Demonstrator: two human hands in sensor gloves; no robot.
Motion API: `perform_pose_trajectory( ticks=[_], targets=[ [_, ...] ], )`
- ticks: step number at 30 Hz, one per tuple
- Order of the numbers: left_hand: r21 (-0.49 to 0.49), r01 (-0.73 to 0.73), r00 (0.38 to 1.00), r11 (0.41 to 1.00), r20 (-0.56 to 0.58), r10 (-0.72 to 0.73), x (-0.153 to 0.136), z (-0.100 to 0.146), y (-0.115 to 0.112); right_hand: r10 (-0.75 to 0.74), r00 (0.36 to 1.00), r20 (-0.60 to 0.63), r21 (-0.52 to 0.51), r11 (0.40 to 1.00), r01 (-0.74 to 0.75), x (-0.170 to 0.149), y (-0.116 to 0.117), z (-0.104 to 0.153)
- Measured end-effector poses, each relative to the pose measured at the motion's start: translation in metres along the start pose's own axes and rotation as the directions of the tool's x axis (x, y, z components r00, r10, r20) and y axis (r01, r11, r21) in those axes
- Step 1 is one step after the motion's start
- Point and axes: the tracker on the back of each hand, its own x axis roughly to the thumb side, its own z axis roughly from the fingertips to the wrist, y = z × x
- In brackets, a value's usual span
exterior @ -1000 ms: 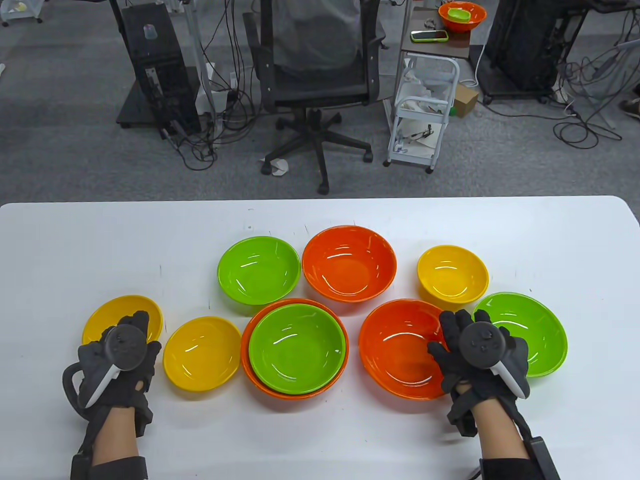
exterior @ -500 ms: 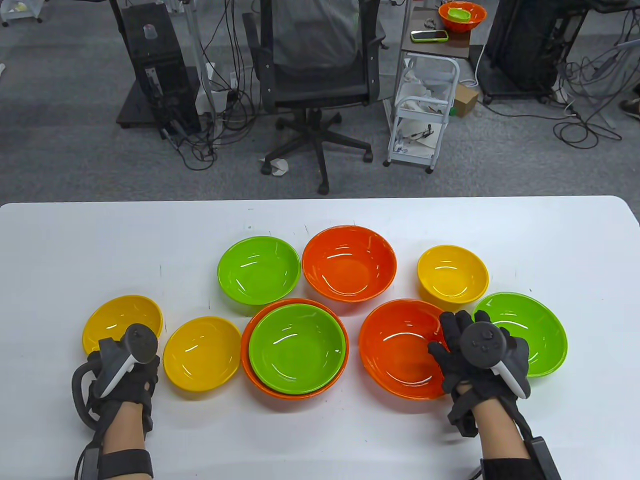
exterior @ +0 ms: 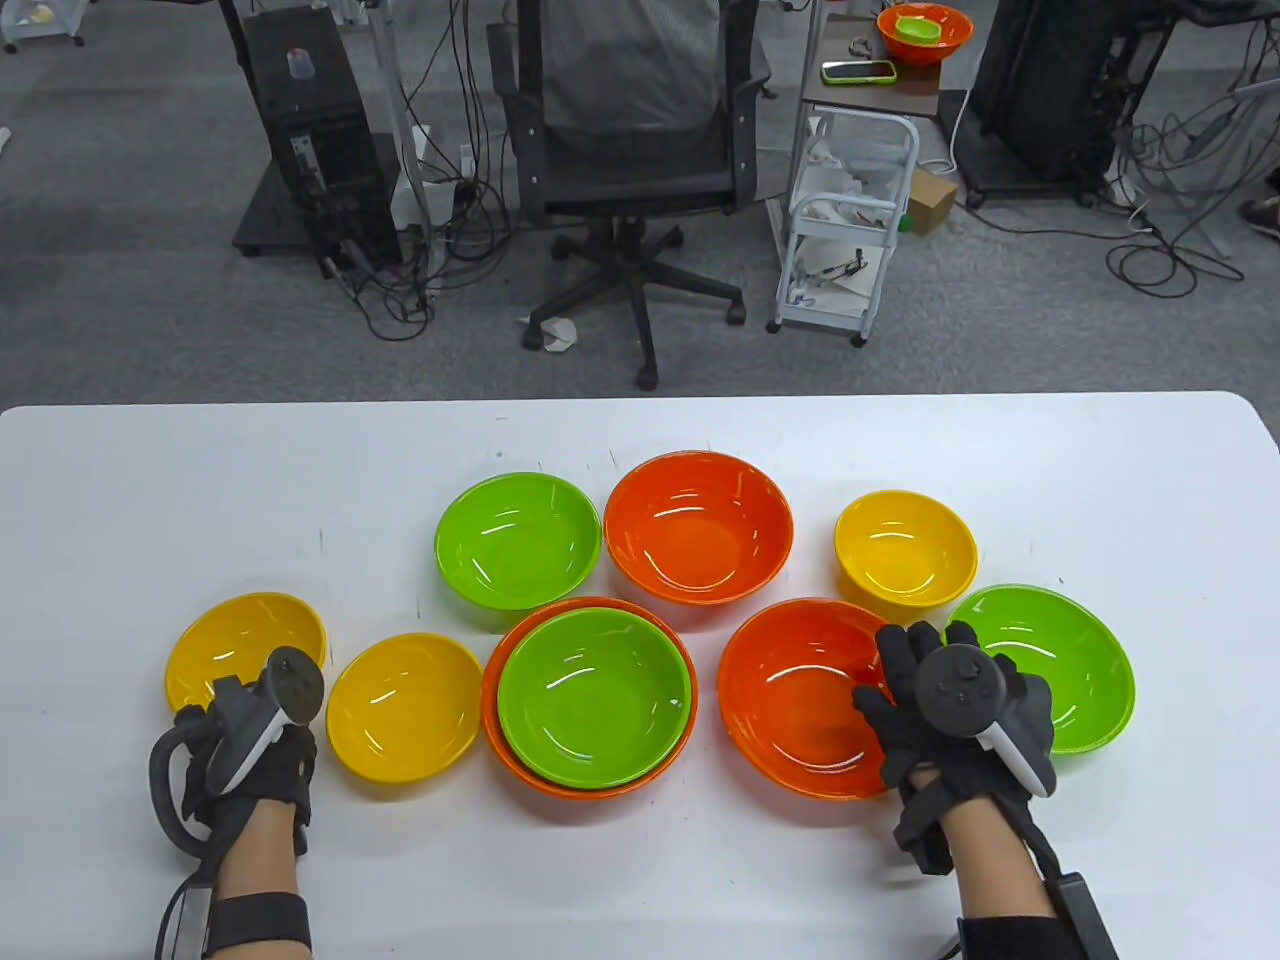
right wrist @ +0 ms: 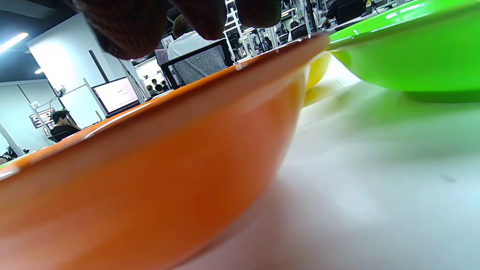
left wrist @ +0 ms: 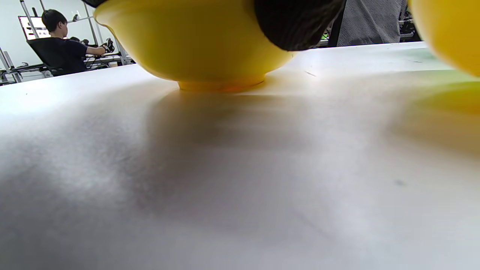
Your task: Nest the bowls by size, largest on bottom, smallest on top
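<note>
Several bowls stand on the white table (exterior: 640, 440). A green bowl (exterior: 595, 695) sits nested in an orange bowl (exterior: 492, 745) at the front middle. My left hand (exterior: 255, 745) is at the near rim of the far-left yellow bowl (exterior: 240, 635). In the left wrist view one fingertip (left wrist: 296, 22) lies against that bowl's outer wall (left wrist: 195, 41); the bowl stands on the table. My right hand (exterior: 880, 668) is spread over the right rim of the front-right orange bowl (exterior: 795, 700), thumb inside it. In the right wrist view its fingertips (right wrist: 123, 26) hang just above the orange rim (right wrist: 187, 97).
A second yellow bowl (exterior: 405, 705) stands right of my left hand. A green bowl (exterior: 517, 540), an orange bowl (exterior: 698, 525) and a small yellow bowl (exterior: 905, 550) stand behind. A large green bowl (exterior: 1065, 650) stands right of my right hand.
My left hand has drawn back from over the far-left yellow bowl to its near rim and rolled, its tracker now tilted right. The right hand and all bowls have stayed put.
</note>
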Motion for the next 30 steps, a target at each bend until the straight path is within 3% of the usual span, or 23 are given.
perform_pose_trajectory(
  ticks=[17,30],
  targets=[
    [0.183,-0.077,0.997,0.980,0.007,0.077,0.001,0.011,0.019,0.005,1.000,-0.003,-0.004,1.000,-0.005,0.000,0.000,0.000],
    [0.355,-0.119,0.980,0.927,0.195,0.052,0.032,0.037,0.043,0.012,1.000,-0.013,0.001,1.000,-0.012,0.000,0.001,0.000]
  ],
)
